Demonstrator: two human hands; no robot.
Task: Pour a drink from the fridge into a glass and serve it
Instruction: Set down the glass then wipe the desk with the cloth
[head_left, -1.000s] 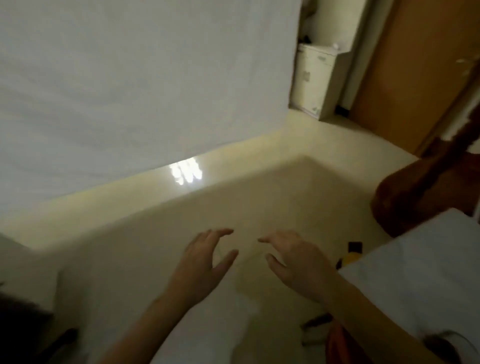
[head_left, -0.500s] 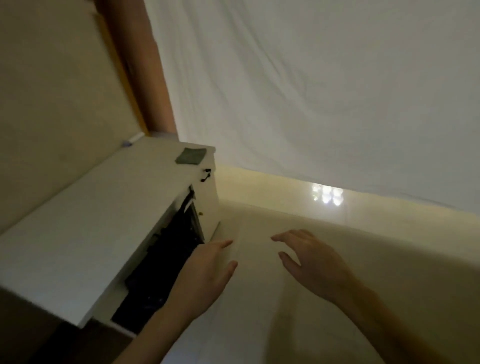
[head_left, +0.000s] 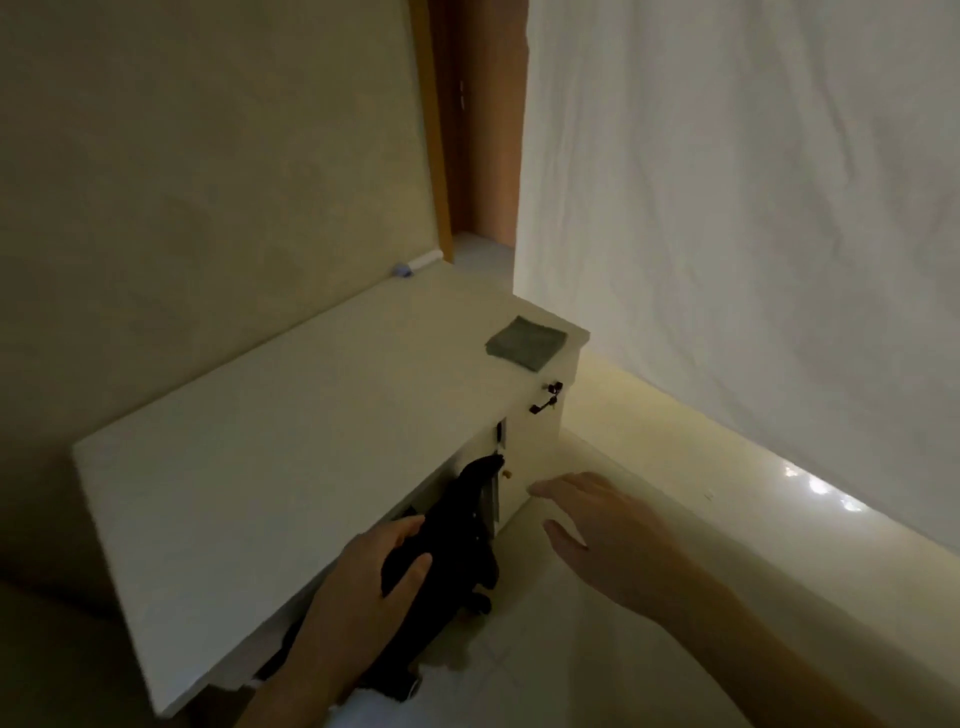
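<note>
No fridge, drink or glass shows in the head view. My left hand (head_left: 371, 579) is low in the middle, fingers apart, in front of a black object (head_left: 462, 519) that sits under a white desk (head_left: 291, 415). I cannot tell whether the hand touches the black object. Further right, my right hand (head_left: 597, 525) hovers over the pale floor (head_left: 623, 649), palm down and fingers spread, holding nothing.
On the desk's far corner lies a grey folded cloth (head_left: 524, 343), and keys (head_left: 545, 402) hang from its front. A white sheet (head_left: 753, 208) hangs along the right. Behind the desk are a beige wall and a wooden door (head_left: 483, 130). The room is dim.
The view has swung left, from the sheet and floor to the desk, which now looks larger and nearer. Both hands stay out in front, and the left one now overlaps the black object.
</note>
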